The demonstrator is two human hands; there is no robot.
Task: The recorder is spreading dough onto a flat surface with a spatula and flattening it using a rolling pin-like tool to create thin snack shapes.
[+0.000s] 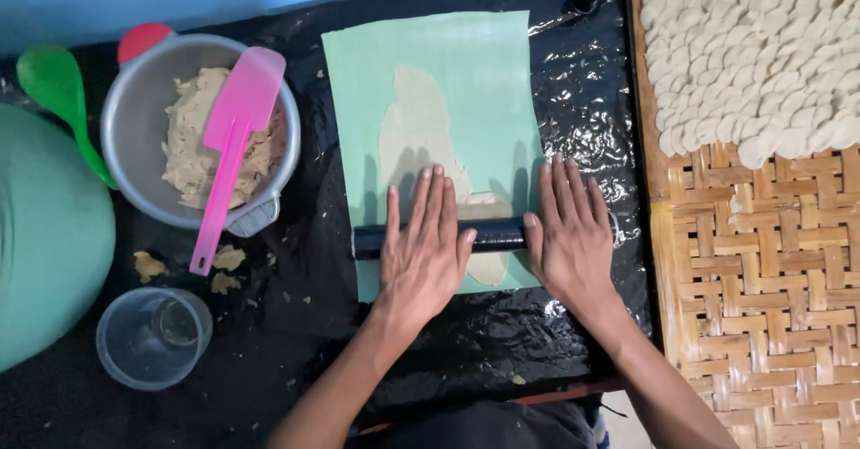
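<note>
Across the near part of a pale green sheet [475, 64] lies a dark rolling pin [497, 235], set crosswise on a thin, flattened strip of beige dough [419, 131] that runs from the far middle of the sheet toward the near right. Both hands press down on the pin with flat palms. The left hand [424, 252] covers its left half, fingers [430, 200] straight, close together and pointing far, not curled around it. The right hand [571, 239] rests on the right end in the same way, fingers slightly spread.

Under the sheet is crinkled black plastic [573, 118]. To the left stands a metal bowl [134, 118] of lumpy dough with a pink spatula [231, 136] leaning in it; nearer is a clear plastic cup [152, 337]. At far left lies a green spoon [55, 86]. On the right, a woven bamboo tray [770, 270] holds many small pale dough discs [761, 46].
</note>
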